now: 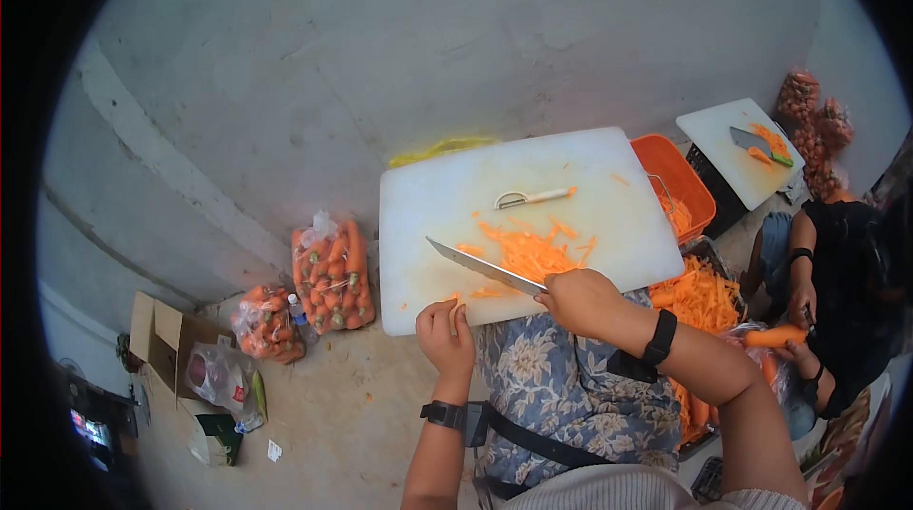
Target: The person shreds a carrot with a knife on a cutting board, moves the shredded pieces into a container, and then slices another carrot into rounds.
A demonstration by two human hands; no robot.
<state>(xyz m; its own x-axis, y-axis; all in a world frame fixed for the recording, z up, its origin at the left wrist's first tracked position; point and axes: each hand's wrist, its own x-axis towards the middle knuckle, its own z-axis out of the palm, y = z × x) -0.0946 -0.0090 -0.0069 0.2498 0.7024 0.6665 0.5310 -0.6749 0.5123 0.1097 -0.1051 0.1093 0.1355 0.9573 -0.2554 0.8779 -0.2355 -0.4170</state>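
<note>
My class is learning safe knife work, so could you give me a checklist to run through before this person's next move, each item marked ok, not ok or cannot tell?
1. Knife held by its handle: the right hand has its grip around the handle of the long, silver-bladed knife. Ok.
2. Free fingers off the blade: the left hand is apart from it, at the near edge of the white rectangular cutting board. Ok.
3. Left grip secure: orange shows at the fingertips, hold unclear. Cannot tell.
4. Other tools off the board: a white-handled peeler lies there. Not ok.
5. Board steady: its support is hidden. Cannot tell.
</note>
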